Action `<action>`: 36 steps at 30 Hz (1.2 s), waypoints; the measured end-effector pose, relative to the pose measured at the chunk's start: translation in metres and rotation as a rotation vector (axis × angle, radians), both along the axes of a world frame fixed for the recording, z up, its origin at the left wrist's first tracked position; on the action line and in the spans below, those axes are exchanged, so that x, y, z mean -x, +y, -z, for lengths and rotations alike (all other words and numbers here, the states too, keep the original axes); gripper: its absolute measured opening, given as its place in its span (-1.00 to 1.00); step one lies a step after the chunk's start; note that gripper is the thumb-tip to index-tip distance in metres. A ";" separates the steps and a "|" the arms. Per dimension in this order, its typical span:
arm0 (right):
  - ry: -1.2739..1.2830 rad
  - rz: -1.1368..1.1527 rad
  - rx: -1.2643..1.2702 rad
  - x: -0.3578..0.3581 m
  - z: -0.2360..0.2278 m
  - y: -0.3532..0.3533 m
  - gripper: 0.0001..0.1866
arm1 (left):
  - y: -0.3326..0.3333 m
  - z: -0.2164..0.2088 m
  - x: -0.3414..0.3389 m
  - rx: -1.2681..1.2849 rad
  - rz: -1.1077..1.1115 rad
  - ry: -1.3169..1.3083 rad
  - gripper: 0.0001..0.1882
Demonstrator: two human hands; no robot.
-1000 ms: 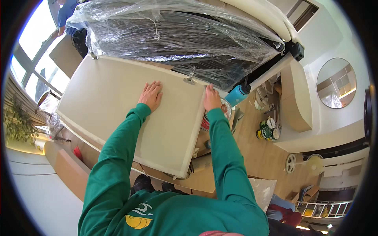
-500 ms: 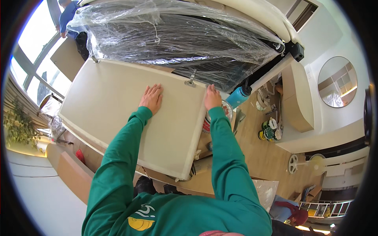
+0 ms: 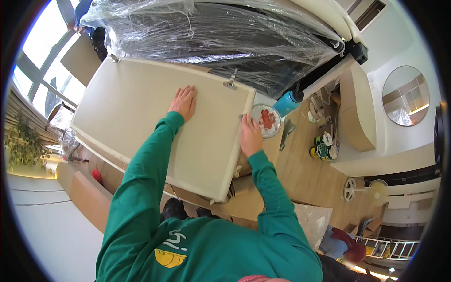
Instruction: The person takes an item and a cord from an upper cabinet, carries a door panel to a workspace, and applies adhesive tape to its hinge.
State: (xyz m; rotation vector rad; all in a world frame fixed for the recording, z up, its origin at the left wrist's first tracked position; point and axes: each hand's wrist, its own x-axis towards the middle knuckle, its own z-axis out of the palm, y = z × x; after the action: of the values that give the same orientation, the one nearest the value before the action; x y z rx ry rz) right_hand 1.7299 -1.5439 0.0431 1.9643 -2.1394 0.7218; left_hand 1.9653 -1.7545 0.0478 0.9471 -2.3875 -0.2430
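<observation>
A large cream cabinet door point(image 3: 136, 113) lies before me, with metal hinges on its far edge, one of them a hinge point(image 3: 230, 81) near the right corner. My left hand point(image 3: 183, 102) rests flat on its face, fingers stretched out. At the door's right edge is my right hand point(image 3: 252, 135), fingers together and bent against the border. A small dark bit shows by its fingertips; what it is, I cannot make out, and the thumb is hidden. Close beside that hand stands a round tub point(image 3: 266, 120) with reddish smears on top.
A blue bottle point(image 3: 288, 102) stands past the tub. Crinkled clear plastic sheeting point(image 3: 225, 40) covers a dark surface behind the door. Paint buckets point(image 3: 322, 149) and a fan point(image 3: 350, 191) are on the right. One person point(image 3: 84, 14) is at the far left, another point(image 3: 340, 244) at the lower right.
My right hand has slid toward me along the door's right edge, away from the far corner, uncovering the tub's top. My left hand stays flat on the door.
</observation>
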 end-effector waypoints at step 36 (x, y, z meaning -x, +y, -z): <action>-0.917 0.262 -0.017 -0.124 -0.065 0.335 -0.59 | 0.234 -0.072 0.020 -0.216 0.966 -0.069 -0.45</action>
State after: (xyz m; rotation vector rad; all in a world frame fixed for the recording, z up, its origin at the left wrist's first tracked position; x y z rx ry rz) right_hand 1.8534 -1.2086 0.1076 1.4224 -2.7664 1.7966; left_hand 1.9452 -1.5202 0.1199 -0.2029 -2.7374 -0.8352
